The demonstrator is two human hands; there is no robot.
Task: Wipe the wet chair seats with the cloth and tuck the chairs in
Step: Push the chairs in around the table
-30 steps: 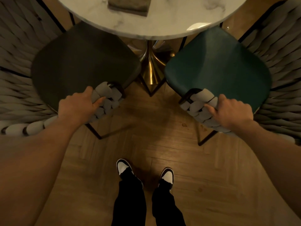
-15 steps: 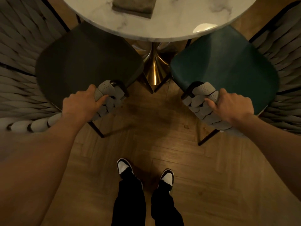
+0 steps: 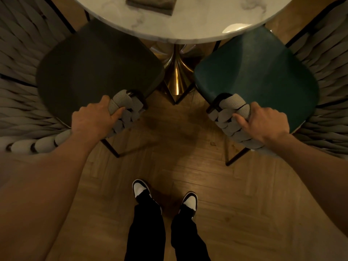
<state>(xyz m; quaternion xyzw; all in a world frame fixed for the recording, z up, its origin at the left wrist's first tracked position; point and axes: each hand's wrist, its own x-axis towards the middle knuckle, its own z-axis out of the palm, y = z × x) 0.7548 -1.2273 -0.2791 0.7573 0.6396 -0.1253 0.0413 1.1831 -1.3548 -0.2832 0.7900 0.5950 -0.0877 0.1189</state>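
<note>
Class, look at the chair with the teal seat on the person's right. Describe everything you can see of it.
The chair with the teal seat has a rounded, matte cushion, its far edge tucked just under the round white marble table. Thick grey woven straps wrap its curved back and arm on a thin black metal frame; one dark leg stands on the wooden floor. The right hand grips the woven end of the arm nearest the person. Whether the seat is wet cannot be told.
</note>
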